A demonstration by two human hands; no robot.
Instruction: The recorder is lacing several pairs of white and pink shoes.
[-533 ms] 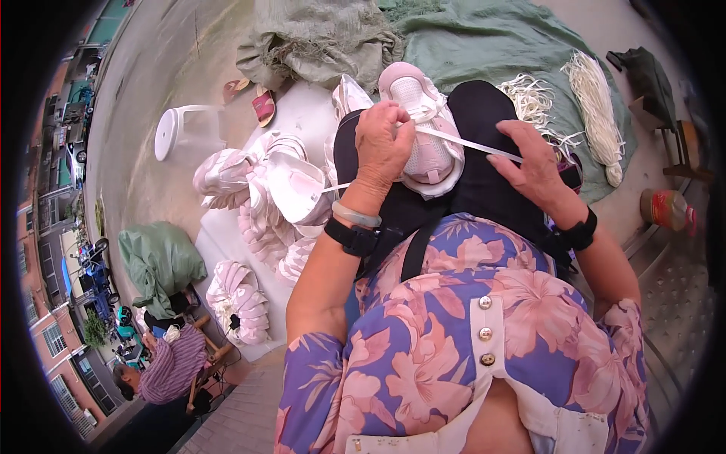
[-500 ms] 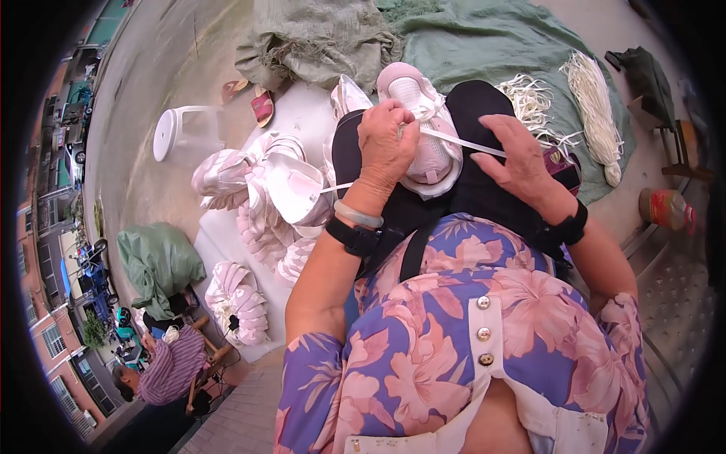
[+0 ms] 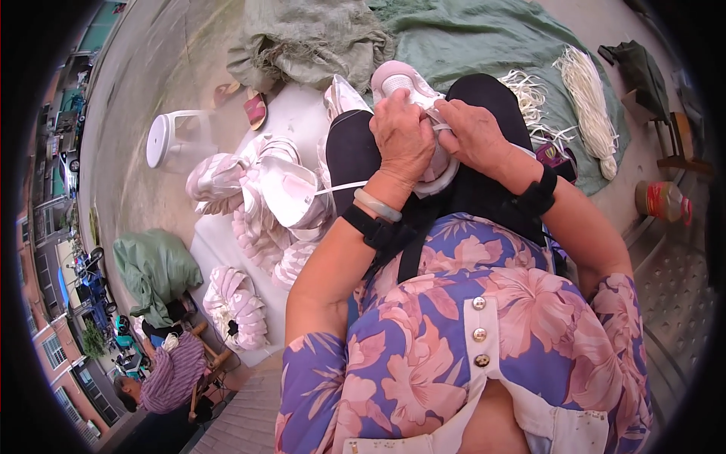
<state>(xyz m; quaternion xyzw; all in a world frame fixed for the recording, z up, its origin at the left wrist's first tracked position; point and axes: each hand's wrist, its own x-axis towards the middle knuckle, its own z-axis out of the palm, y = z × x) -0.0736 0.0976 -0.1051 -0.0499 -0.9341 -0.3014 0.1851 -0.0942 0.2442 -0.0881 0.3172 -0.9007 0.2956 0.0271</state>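
Note:
A pink and white shoe (image 3: 399, 73) rests on my lap between my black-clad knees, with its middle mostly under my hands. My left hand (image 3: 399, 135) is closed at the shoe's lacing, the fingertips curled down onto it. Close beside it, my right hand (image 3: 475, 135) pinches a flat white shoelace (image 3: 441, 127) over the opening. The exact grip of the left fingertips is hidden. To the left, a heap of pink and white shoe pieces (image 3: 291, 193) lies against my thigh, and a white strap (image 3: 342, 187) stretches from it toward my left wrist.
White laces lie in a loose bunch (image 3: 522, 94) and a long hank (image 3: 590, 113) on a green cloth (image 3: 454, 38) at right. At left are a clear plastic tub (image 3: 181, 140), slippers (image 3: 255, 108) and a green sack (image 3: 157, 272). Another person (image 3: 175, 374) sits lower left.
My right hand has moved left to the shoe, beside my left hand. The lace stretched between the hands is now mostly hidden. My left hand has shifted slightly right and down.

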